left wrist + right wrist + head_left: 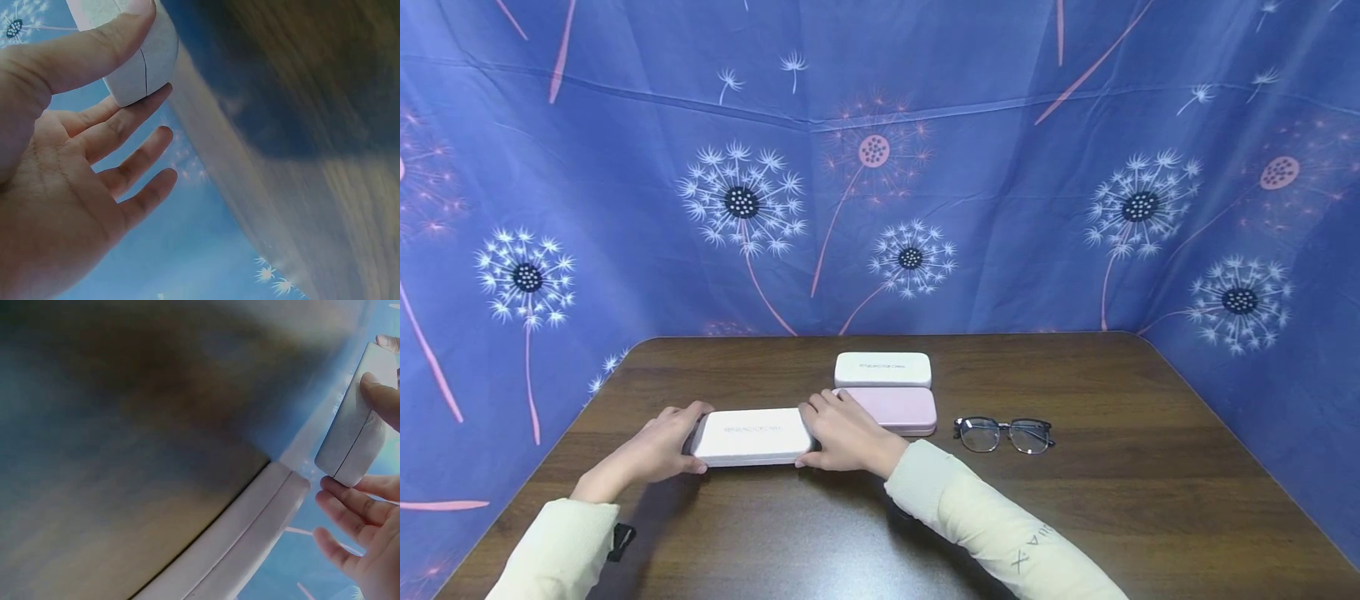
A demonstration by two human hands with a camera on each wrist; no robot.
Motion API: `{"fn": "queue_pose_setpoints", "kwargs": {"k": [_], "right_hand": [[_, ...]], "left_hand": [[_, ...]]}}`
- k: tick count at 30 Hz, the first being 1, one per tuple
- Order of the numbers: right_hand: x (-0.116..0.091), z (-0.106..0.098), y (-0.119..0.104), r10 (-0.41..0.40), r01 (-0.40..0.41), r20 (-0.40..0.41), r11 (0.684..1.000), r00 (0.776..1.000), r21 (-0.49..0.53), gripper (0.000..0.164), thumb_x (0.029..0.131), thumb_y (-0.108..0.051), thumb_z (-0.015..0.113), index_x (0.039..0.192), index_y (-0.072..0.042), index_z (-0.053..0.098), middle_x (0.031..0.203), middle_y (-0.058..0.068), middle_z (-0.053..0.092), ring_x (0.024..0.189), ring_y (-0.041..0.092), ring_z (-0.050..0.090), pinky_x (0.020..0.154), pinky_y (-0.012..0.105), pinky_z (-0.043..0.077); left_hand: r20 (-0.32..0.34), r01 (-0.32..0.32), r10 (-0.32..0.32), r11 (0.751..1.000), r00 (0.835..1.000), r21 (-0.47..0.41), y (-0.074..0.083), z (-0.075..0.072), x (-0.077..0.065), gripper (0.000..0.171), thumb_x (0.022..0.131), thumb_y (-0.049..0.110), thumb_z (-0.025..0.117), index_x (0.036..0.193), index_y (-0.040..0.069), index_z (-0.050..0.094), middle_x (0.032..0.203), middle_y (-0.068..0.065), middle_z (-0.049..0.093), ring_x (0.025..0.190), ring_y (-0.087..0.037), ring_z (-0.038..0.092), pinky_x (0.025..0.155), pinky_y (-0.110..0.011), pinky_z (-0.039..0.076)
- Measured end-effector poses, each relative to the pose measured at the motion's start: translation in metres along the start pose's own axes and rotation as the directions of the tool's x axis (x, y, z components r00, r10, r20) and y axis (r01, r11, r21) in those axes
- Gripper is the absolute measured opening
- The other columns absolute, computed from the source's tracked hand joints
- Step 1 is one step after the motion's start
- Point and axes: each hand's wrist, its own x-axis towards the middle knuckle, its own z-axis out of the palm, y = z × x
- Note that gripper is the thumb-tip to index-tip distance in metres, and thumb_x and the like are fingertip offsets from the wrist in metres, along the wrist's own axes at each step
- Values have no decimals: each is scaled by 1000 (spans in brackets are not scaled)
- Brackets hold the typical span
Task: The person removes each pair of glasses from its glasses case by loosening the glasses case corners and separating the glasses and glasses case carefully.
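Observation:
A long white glasses case [754, 442] with faint lettering on its lid lies level between both hands, lid closed. My left hand [658, 446] holds its left end, thumb at the front edge and fingers behind. At the right end, my right hand [847, 432] grips it the same way. Both wrist views show the case [351, 434] pinched between thumb and fingertips, with some fingers extended beneath; it appears slightly off the table. Just behind the right hand is a pink glasses case [898, 410], partly covered by that hand.
Another white glasses case [882, 372] lies closed behind the pink one. Dark-rimmed eyeglasses [979, 434] rest to the right, lenses toward me. The brown wooden table [1120, 500] meets a blue dandelion-print cloth [1000, 167] at the back and sides.

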Motion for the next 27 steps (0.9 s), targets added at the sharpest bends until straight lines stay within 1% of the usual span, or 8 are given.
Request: {"fn": "queue_pose_setpoints", "kwargs": {"k": [4,10,16,21,27], "right_hand": [[10,2,1,13,-13,12,1000,1000,-15,64,73,-65,60,109,-12,57,99,-1,60,91,15,53,74,29,42],[22,7,1,38,-38,73,999,997,-2,64,74,-63,60,111,-12,56,102,-1,60,93,15,53,74,29,41],[31,12,-2,61,-59,121,998,991,-20,68,75,-63,59,119,-11,54,107,0,59,100,16,52,83,33,42],[35,14,-4,84,-83,166,996,983,-11,69,77,-62,58,123,-11,51,111,0,58,103,16,51,90,37,41],[37,17,-5,98,-98,204,995,974,-13,72,78,-61,56,128,-9,48,115,0,57,106,16,50,93,38,39]], "left_hand": [[4,25,-25,1000,1000,11,-5,-1,4,72,59,20,83,117,-2,47,108,-25,60,99,-42,52,76,-56,43],[8,49,-49,999,999,19,-12,0,8,73,59,19,83,118,-3,45,111,-27,59,99,-44,50,76,-57,41],[18,55,-56,998,998,26,-17,0,11,73,60,18,82,118,-4,44,112,-29,57,97,-47,49,75,-58,41],[29,59,-60,998,998,33,-20,1,13,72,61,17,81,118,-5,43,113,-30,56,97,-49,49,74,-59,41],[42,71,-72,997,997,28,-24,3,16,72,62,15,81,119,-5,42,114,-30,55,97,-49,48,74,-60,41]]}}
